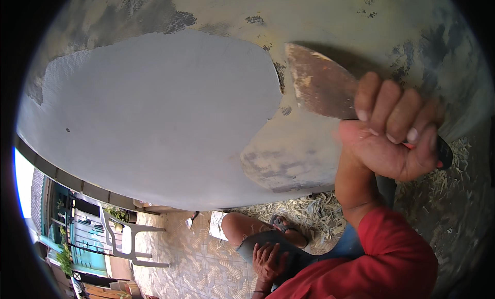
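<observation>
My right hand is closed around the dark handle of a scraper, whose wide brown blade is worn and blotched. The blade lies at or just off a large curved surface; I cannot tell whether it touches. Yellowish coating with dark scuffed spots covers this part of the surface. Left of the blade spreads a big smooth grey patch with an irregular edge. Down below, my left hand rests on my thigh, its fingers spread and nothing in them.
Scraped-off shavings litter the patterned tile floor under the curved surface. A sandalled foot stands among them. At the lower left are a plastic chair, green plants and a turquoise structure.
</observation>
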